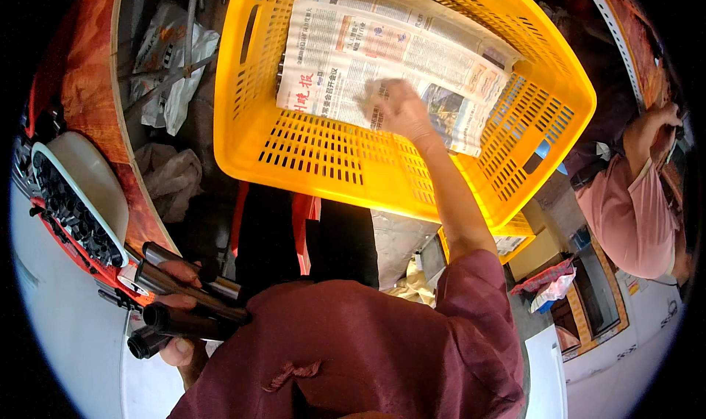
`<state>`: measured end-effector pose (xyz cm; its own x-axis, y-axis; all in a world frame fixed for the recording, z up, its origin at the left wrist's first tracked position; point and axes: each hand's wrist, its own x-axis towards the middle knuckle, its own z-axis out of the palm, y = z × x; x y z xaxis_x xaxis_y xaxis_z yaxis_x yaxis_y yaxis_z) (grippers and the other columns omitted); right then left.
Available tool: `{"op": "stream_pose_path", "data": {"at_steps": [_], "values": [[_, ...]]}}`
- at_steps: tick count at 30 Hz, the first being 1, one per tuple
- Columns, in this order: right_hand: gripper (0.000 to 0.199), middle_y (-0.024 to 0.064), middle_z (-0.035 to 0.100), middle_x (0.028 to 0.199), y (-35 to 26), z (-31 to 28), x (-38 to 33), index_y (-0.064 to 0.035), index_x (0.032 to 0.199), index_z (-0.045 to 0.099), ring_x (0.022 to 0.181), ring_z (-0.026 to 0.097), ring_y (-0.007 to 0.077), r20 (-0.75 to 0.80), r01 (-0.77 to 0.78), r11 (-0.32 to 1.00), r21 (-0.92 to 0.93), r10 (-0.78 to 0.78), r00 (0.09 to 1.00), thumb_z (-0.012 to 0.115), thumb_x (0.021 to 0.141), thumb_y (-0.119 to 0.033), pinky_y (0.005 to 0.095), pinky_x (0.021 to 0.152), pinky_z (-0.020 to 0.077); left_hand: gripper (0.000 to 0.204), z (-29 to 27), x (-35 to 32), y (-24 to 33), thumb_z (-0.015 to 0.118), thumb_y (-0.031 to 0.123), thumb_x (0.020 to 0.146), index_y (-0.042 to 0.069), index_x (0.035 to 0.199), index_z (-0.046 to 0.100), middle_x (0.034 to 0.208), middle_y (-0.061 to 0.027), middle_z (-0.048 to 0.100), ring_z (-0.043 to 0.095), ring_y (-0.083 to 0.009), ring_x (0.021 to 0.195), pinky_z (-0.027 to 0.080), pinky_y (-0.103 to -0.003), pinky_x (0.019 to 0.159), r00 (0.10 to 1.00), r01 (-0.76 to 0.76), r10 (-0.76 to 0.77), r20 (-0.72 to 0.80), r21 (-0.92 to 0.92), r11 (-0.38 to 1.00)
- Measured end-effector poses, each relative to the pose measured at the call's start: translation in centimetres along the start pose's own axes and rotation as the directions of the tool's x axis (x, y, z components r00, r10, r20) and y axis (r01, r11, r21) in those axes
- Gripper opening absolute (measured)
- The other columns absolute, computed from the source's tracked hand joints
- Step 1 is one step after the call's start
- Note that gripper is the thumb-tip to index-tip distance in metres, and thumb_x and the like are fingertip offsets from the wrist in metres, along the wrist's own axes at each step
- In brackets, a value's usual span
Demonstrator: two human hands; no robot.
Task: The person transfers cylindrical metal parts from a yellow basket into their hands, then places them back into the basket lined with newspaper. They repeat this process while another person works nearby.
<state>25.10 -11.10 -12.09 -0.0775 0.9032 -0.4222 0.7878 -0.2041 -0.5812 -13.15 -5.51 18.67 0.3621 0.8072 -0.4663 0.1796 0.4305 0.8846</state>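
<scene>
My left hand (176,301) is closed around several black tubes (180,322) at the lower left, with fingers showing between them and the thumb below. These tubes have ringed, stepped ends and point outward to the left. My right hand (404,110) reaches into a yellow plastic crate (309,154) with slotted walls. It is over a sheet of newspaper (323,51) that lines the crate. Motion smears its fingers, so I cannot see whether they hold anything or touch the paper.
A pale tray (88,176) of small black parts sits on the left. A wooden table edge (121,125) curves beside a plastic bag (173,70). Another yellow crate (523,235) stands below the first. At the right, another person in a pink sleeve (629,213) works.
</scene>
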Motion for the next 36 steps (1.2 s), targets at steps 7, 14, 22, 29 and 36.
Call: {"op": "stream_pose_path", "data": {"at_steps": [7,14,22,29,36], "values": [[0.043,0.0187,0.053,0.122,11.7,-2.0,7.7,-0.0045,0.122,0.053,0.109,0.052,0.0370,-0.480,-0.131,0.951,-0.279,-0.020,0.877,0.063,0.081,-0.014,0.0443,0.093,0.0436,0.050,1.3,0.0,-1.1,0.066,0.046,0.070,0.012,0.106,0.062,0.122,-0.0183,0.051,0.049,-0.0298,0.103,0.036,-0.048,0.096,0.992,0.103,-0.104,-0.072,-0.010,0.995],[0.018,0.0166,0.061,0.100,12.9,-1.6,7.8,-0.0038,0.094,0.060,0.097,0.055,0.0372,-0.097,0.067,0.973,-0.220,-0.090,0.991,0.063,0.082,-0.016,0.0445,0.081,0.0468,0.051,2.7,0.6,-1.2,0.068,0.047,0.066,0.010,0.101,0.061,0.112,-0.0158,0.052,0.050,-0.0287,0.099,0.037,-0.048,0.096,0.990,0.102,-0.103,-0.097,-0.015,0.995],[0.025,0.0094,0.066,0.095,11.3,-4.2,6.8,-0.0026,0.102,0.064,0.091,0.056,0.0191,0.592,-0.306,0.949,0.080,0.202,0.780,0.057,0.085,-0.020,0.0325,0.082,0.0421,0.051,2.4,0.9,-1.8,0.070,0.048,0.064,0.009,0.095,0.060,0.112,-0.0183,0.050,0.049,-0.0300,0.097,0.037,-0.050,0.096,0.994,0.094,-0.095,-0.046,-0.006,0.996],[0.028,0.0169,0.065,0.098,14.1,-0.9,11.6,-0.0071,0.100,0.065,0.089,0.062,0.0360,-0.036,-0.092,0.973,-0.210,0.087,0.996,0.055,0.086,-0.029,0.0435,0.077,0.0497,0.054,1.7,0.5,-1.9,0.073,0.047,0.063,0.007,0.098,0.061,0.114,-0.0196,0.048,0.048,-0.0313,0.100,0.037,-0.051,0.096,0.991,0.124,-0.126,-0.054,-0.028,0.992],[0.021,0.0155,0.064,0.095,11.9,0.3,8.3,-0.0074,0.096,0.065,0.090,0.061,0.0349,-0.213,-0.208,0.970,-0.127,0.178,0.961,0.056,0.086,-0.024,0.0421,0.077,0.0503,0.055,2.0,0.5,-2.2,0.072,0.046,0.065,0.008,0.103,0.062,0.116,-0.0208,0.049,0.049,-0.0320,0.102,0.037,-0.050,0.098,0.993,0.107,-0.111,-0.048,-0.079,0.991]]}}
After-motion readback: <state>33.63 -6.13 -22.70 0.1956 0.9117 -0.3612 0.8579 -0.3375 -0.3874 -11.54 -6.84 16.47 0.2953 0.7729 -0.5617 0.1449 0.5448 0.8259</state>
